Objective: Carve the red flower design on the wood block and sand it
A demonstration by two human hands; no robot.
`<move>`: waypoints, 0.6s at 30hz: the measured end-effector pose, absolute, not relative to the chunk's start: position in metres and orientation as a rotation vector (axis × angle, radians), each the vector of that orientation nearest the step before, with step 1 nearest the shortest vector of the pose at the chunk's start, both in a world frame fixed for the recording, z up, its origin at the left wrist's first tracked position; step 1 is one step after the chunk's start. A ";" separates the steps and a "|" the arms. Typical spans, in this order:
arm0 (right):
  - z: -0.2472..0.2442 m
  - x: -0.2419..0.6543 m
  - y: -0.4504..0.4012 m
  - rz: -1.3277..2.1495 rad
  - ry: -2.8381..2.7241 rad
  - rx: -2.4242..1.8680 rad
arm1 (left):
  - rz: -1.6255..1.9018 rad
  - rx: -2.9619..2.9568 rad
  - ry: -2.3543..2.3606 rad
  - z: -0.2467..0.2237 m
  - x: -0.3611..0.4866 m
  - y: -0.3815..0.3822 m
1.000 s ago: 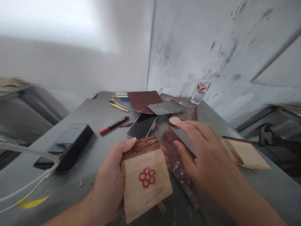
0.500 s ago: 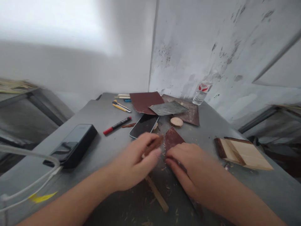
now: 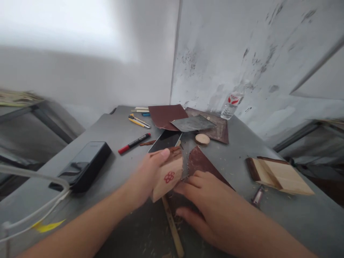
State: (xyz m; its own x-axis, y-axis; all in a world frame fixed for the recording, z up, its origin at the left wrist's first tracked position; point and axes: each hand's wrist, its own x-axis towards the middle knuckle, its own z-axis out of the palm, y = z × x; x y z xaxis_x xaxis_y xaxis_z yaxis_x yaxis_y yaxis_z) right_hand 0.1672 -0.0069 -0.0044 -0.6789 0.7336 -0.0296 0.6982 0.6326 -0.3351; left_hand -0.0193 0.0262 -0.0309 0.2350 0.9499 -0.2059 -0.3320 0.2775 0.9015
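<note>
My left hand (image 3: 146, 175) grips a pale wood block (image 3: 162, 182) with a rough bark edge, thumb on top. A red flower outline is drawn on its smooth face, which is turned towards me. At the block's lower right edge is my right hand (image 3: 206, 202), fingers and thumb apart; whether its fingertips touch the block I cannot tell. Partly beneath and beyond that hand lies a dark red sheet of sandpaper (image 3: 204, 163). Below the block a slim wooden stick (image 3: 172, 225), like a tool handle, lies on the table; its far end is hidden.
On the grey table (image 3: 120, 172) are a red marker (image 3: 134, 143), a yellow utility knife (image 3: 139, 122), a phone (image 3: 166, 139), several abrasive sheets (image 3: 166, 116), a round wood slice (image 3: 202, 139), a water bottle (image 3: 231, 105), a bark-edged wood piece (image 3: 282, 175) and a black device (image 3: 86, 165) with cables.
My left hand has turned the block so its flower-marked face shows. My right hand has come off the sandpaper edge and moved slightly left and down, its thumb now spread. The stick shifted slightly left.
</note>
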 end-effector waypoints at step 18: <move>0.012 0.179 0.001 0.377 -2.274 -1.573 | 1.143 0.531 0.796 0.003 -0.029 0.021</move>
State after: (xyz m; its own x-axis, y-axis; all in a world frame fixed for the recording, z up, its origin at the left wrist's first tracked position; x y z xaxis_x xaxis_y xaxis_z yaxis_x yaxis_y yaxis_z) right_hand 0.1791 0.0005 0.0118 -0.3231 0.9371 0.1319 0.8443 0.3484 -0.4071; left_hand -0.0288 0.0212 0.0027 0.1971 0.9393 -0.2810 -0.5890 0.3425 0.7320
